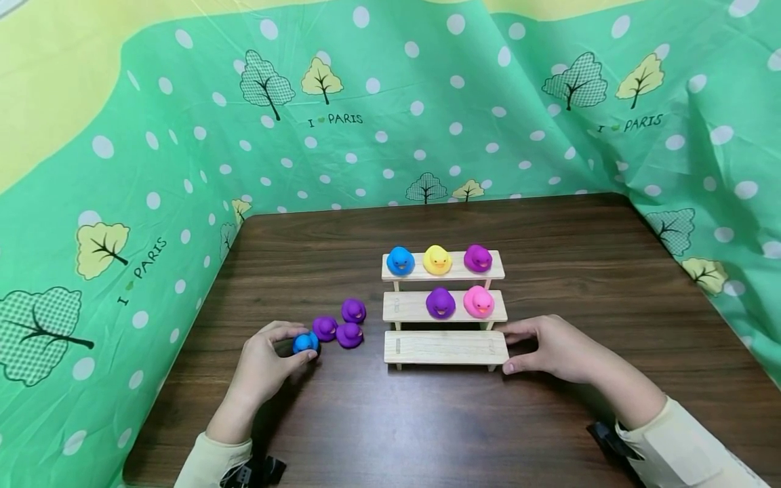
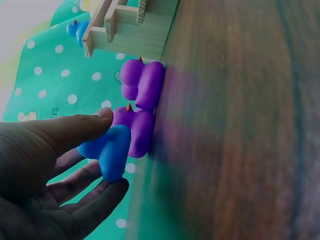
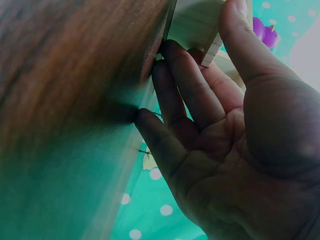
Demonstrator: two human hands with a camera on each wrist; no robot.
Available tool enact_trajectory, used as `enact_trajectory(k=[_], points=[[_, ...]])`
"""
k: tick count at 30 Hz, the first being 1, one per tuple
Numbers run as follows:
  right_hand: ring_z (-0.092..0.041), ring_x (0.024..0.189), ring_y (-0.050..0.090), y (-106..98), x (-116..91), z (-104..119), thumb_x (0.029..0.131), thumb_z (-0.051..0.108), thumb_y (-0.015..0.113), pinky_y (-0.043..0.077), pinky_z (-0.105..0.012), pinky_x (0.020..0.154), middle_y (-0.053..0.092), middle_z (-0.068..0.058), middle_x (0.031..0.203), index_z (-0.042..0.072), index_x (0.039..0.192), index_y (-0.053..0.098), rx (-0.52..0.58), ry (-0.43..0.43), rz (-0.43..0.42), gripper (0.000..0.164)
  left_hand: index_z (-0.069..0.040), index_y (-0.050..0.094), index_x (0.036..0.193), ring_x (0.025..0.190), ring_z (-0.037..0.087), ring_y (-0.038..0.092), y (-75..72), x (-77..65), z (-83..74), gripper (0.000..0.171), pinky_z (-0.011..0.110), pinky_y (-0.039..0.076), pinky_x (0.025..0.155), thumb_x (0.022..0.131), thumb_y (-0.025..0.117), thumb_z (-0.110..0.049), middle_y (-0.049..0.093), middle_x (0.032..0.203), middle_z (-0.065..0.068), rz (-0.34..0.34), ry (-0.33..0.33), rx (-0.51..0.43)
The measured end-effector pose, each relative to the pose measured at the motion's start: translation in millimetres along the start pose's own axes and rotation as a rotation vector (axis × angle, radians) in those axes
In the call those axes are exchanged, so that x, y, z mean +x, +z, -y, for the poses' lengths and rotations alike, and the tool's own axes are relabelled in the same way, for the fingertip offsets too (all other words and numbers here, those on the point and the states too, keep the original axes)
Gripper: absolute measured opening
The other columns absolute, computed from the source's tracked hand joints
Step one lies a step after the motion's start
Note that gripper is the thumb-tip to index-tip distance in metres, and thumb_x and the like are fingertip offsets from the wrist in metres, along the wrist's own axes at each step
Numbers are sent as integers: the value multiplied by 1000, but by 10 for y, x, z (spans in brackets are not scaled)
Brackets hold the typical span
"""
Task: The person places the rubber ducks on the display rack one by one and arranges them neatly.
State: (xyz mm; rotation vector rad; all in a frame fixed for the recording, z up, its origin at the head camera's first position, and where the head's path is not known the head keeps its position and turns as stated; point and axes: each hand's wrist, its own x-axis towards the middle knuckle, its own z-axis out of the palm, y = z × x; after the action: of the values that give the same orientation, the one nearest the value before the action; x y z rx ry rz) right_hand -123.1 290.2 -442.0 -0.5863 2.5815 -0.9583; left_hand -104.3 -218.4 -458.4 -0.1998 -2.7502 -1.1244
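Between its thumb and fingers my left hand (image 1: 264,359) pinches a blue rubber duck (image 1: 305,342), low over the table. Just beyond it, three purple rubber ducks (image 1: 350,335) sit grouped; the left wrist view shows two purple ducks (image 2: 142,85). My right hand (image 1: 558,349) holds the right end of a three-step wooden stand (image 1: 445,348), thumb at the front of the lowest step and fingers behind. On the top step stand a blue duck (image 1: 400,261), a yellow duck (image 1: 437,260) and a purple duck (image 1: 478,259). The middle step bears a purple duck (image 1: 441,303) and a pink duck (image 1: 478,302).
The dark wooden table (image 1: 305,264) extends around the stand. A green dotted cloth (image 1: 378,135) with printed trees rises behind and along both sides of it. Black straps (image 1: 253,471) are on the wrists over pale sleeves.
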Motion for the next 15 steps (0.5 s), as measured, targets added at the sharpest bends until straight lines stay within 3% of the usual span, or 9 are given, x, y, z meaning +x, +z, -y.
enact_trajectory(k=[6, 15], points=[[-12, 111, 71, 2, 3, -14, 81, 50, 89, 56, -36, 95, 77, 13, 110, 19, 134, 72, -6, -3, -2, 63, -12, 81, 111, 114, 21, 69, -16, 6, -82, 37, 44, 59, 95, 77, 97, -16, 73, 118, -3, -19, 36, -49], [-12, 111, 70, 7, 4, -16, 81, 49, 89, 56, -38, 96, 77, 13, 110, 19, 134, 72, -6, -3, -3, 64, -7, 79, 111, 110, 23, 72, -22, 21, -316, 36, 31, 59, 92, 78, 94, -8, 71, 122, 5, -15, 67, -225]])
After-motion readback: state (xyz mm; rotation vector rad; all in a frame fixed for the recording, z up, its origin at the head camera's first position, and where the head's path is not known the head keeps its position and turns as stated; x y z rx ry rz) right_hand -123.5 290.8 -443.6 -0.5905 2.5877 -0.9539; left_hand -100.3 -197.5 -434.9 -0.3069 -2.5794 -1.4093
